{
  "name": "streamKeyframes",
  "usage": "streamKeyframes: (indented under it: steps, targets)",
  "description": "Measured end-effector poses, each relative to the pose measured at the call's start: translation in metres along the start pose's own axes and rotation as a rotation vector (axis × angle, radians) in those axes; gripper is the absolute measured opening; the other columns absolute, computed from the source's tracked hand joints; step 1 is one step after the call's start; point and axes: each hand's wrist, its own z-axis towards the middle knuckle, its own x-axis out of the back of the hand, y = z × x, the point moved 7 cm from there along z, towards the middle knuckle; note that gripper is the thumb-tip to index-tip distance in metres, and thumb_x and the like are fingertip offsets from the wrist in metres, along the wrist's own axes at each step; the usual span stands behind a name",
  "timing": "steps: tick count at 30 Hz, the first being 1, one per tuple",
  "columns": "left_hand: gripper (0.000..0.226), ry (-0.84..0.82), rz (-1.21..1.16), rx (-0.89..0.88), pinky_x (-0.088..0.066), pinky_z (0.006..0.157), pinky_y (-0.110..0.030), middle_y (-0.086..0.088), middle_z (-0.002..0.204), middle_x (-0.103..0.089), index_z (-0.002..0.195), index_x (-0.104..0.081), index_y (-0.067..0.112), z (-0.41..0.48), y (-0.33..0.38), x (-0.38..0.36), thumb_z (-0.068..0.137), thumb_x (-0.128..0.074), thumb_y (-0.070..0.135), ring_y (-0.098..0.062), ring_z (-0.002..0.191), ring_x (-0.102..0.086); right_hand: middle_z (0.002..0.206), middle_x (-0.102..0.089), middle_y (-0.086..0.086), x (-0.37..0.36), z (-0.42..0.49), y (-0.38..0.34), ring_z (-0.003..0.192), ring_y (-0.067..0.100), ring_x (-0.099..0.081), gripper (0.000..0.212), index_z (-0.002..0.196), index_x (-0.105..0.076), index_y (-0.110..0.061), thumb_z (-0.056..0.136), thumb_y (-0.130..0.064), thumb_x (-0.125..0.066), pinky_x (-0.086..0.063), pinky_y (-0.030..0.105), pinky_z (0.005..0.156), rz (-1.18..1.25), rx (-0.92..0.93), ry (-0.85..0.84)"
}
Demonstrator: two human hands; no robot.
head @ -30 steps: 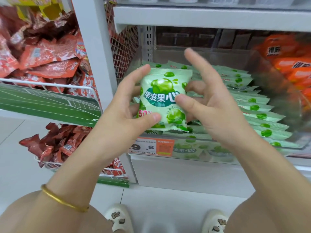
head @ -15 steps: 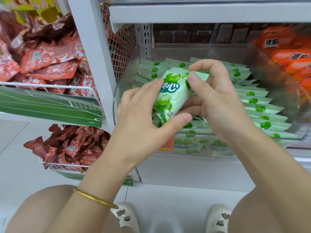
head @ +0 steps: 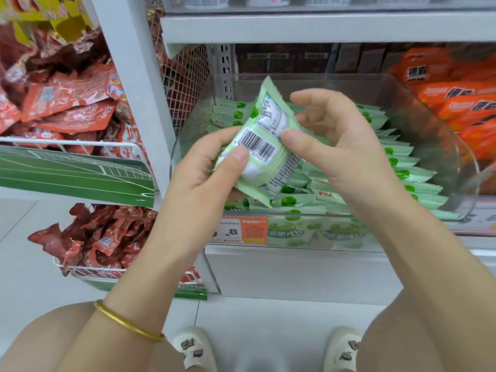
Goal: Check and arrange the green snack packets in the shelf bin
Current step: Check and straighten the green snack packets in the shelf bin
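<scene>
The pale green, puffy plastic snack packet (head: pixel 264 146) looks light, soft and slick, so it is best pinched at its crimped edges. It is held above the 8 o'clock corner of the clear plastic shelf bin (head: pixel 349 85). The left hand (head: pixel 204 178) clamps its lower left between thumb and fingers, while the right hand (head: pixel 343 151) pinches its 3 o'clock edge with the thumb, index finger lifted clear. A second ago the printed front faced up; now the barcode back shows.

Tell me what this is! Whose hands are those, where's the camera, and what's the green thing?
No machine here, just a person's two bare hands. The camera sits on their head, looking down at them. The left hand and right hand pinch one pale green foil snack packet, barcode side facing us. Behind it, a clear plastic shelf bin holds rows of matching green packets. On the left, red foil packets fill wire baskets; on the right lie orange packets.
</scene>
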Motion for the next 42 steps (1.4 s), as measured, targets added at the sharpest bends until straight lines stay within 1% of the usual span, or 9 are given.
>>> streamKeyframes:
  steps: [7, 13, 19, 24, 29, 32, 35, 38, 42]
  targets:
    - [0.048, -0.081, 0.126, -0.024, -0.054, 0.085, -0.030, 0.006, 0.115, -0.066, 0.124, -0.056, 0.025, -0.002, 0.004, -0.002, 0.079, -0.070, 0.022, -0.011, 0.102, -0.065, 0.095, -0.065, -0.002, 0.000, 0.001, 0.000, 0.100, 0.028, -0.062, 0.030, 0.095, -0.063, -0.028, 0.069, -0.030, -0.076, -0.053, 0.049, 0.084, 0.144, -0.004, 0.023]
    - [0.060, -0.059, 0.090, -0.030, -0.054, 0.080, -0.023, 0.010, 0.112, -0.066, 0.129, -0.048, 0.024, -0.001, 0.005, 0.000, 0.081, -0.065, -0.008, -0.006, 0.099, -0.065, 0.099, -0.067, 0.005, -0.007, 0.002, 0.004, 0.082, 0.018, -0.067, 0.031, 0.104, -0.061, -0.017, 0.075, -0.019, -0.073, -0.055, 0.032, 0.066, 0.377, -0.089, -0.077]
    - [0.064, -0.104, 0.111, -0.037, -0.053, 0.079, -0.022, 0.009, 0.120, -0.062, 0.134, -0.044, 0.023, -0.002, 0.005, -0.002, 0.082, -0.064, -0.007, -0.008, 0.102, -0.063, 0.096, -0.072, 0.003, -0.005, 0.001, 0.005, 0.079, 0.018, -0.069, 0.034, 0.104, -0.062, -0.011, 0.072, -0.015, -0.073, -0.055, 0.028, 0.061, 0.395, -0.089, -0.053]
    - [0.056, -0.080, 0.137, -0.033, -0.052, 0.089, -0.035, 0.008, 0.123, -0.059, 0.129, -0.046, 0.031, -0.003, 0.001, 0.001, 0.080, -0.068, 0.016, -0.011, 0.110, -0.060, 0.095, -0.071, 0.004, -0.004, 0.000, 0.005, 0.077, 0.014, -0.068, 0.026, 0.098, -0.062, -0.013, 0.075, -0.005, -0.069, -0.055, 0.026, 0.060, 0.362, -0.096, -0.002]
    - [0.032, 0.152, 0.048, -0.016, -0.056, 0.062, -0.023, 0.004, 0.105, -0.054, 0.102, -0.043, 0.032, -0.003, 0.005, 0.018, 0.090, -0.058, 0.008, -0.003, 0.079, -0.067, 0.080, -0.070, 0.000, -0.011, -0.002, 0.001, 0.070, 0.015, -0.066, 0.025, 0.112, -0.058, -0.015, 0.089, -0.004, -0.056, -0.055, 0.028, 0.054, 0.404, -0.101, -0.064]
    - [0.018, 0.215, 0.026, 0.014, -0.052, 0.058, -0.020, 0.009, 0.103, -0.054, 0.099, -0.048, 0.029, -0.002, 0.004, 0.029, 0.094, -0.052, 0.012, -0.001, 0.077, -0.065, 0.095, -0.070, 0.007, -0.016, -0.003, -0.004, 0.075, 0.023, -0.067, 0.049, 0.121, -0.057, -0.019, 0.090, 0.012, -0.034, -0.056, 0.030, 0.057, 0.482, -0.103, -0.146]
    - [0.014, 0.201, 0.079, 0.043, -0.053, 0.068, -0.036, 0.011, 0.102, -0.060, 0.097, -0.055, 0.032, -0.001, 0.000, 0.033, 0.097, -0.049, 0.019, -0.014, 0.085, -0.064, 0.114, -0.063, 0.005, -0.023, -0.005, -0.011, 0.082, 0.017, -0.069, 0.057, 0.119, -0.057, -0.021, 0.084, 0.021, -0.046, -0.056, 0.026, 0.066, 0.378, -0.002, -0.224]
    - [0.016, 0.168, 0.120, 0.050, -0.053, 0.070, -0.039, 0.004, 0.095, -0.067, 0.100, -0.061, 0.027, -0.003, 0.000, 0.032, 0.098, -0.046, 0.021, -0.019, 0.082, -0.064, 0.125, -0.053, 0.001, -0.025, -0.006, -0.014, 0.096, 0.008, -0.063, 0.047, 0.111, -0.061, -0.024, 0.074, 0.004, -0.069, -0.051, 0.019, 0.076, 0.168, 0.117, -0.228]
    - [0.026, 0.142, 0.213, 0.023, -0.054, 0.057, -0.036, -0.003, 0.090, -0.068, 0.103, -0.062, 0.023, -0.005, 0.009, 0.033, 0.101, -0.037, 0.028, -0.020, 0.064, -0.065, 0.128, -0.050, -0.012, -0.021, -0.004, -0.014, 0.117, 0.005, -0.053, 0.026, 0.096, -0.065, -0.032, 0.071, -0.030, -0.074, -0.049, 0.023, 0.089, 0.012, 0.194, -0.136]
